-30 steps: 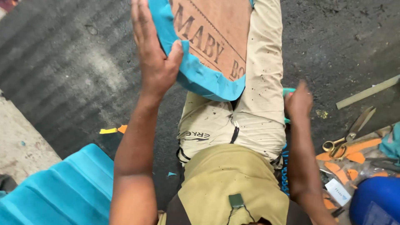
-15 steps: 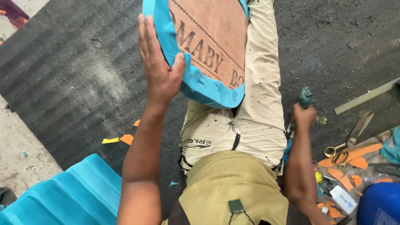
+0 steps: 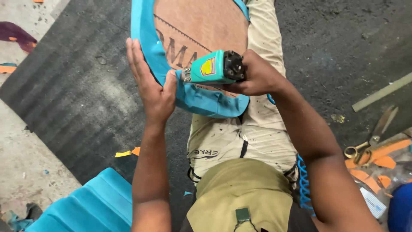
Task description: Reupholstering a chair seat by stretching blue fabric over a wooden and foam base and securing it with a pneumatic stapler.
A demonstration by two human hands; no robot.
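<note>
far left: pale concrete floor (image 3: 25, 141), then a dark grey ribbed rubber mat (image 3: 73, 86) with yellow and orange offcut scraps (image 3: 128, 152). bottom left: a ribbed turquoise padded cover (image 3: 86, 206), lying apart from the hands.

left hand (image 3: 152, 88): flat and open-palmed, fingers extended, pressed against the folded edge of the turquoise fabric (image 3: 150, 47); thumb hooked over the fold. grip wide, pinning cloth, not closed round anything.

centre: round brown plywood seat board (image 3: 201, 25) wrapped at its rim in that turquoise fabric, resting on the lap over beige spattered trousers (image 3: 240, 141), tilted up toward the camera. lower rim already gathered in pleats (image 3: 210, 105).

right hand (image 3: 257, 75): closed firmly round a turquoise pneumatic staple gun (image 3: 212, 68), nose set against the fabric fold just beside the left thumb. blue coiled air hose (image 3: 304, 184) hanging by the right hip.

far right on the mat: metal scissors with brass-coloured handles (image 3: 369, 139), orange fabric trimmings (image 3: 380, 157), a pale wooden strip (image 3: 382, 92), blue rounded object (image 3: 401, 210) at the corner, kind unclear.

judged step: tacking cover to board underside, mid-way round the rim; upper left edge looks folded but whether fastened cannot be told.

next move calls for: fabric kept taut under the left palm, gun nose square on the fold, thumb kept clear of the nose, then board turned to bring fresh edge.
</note>
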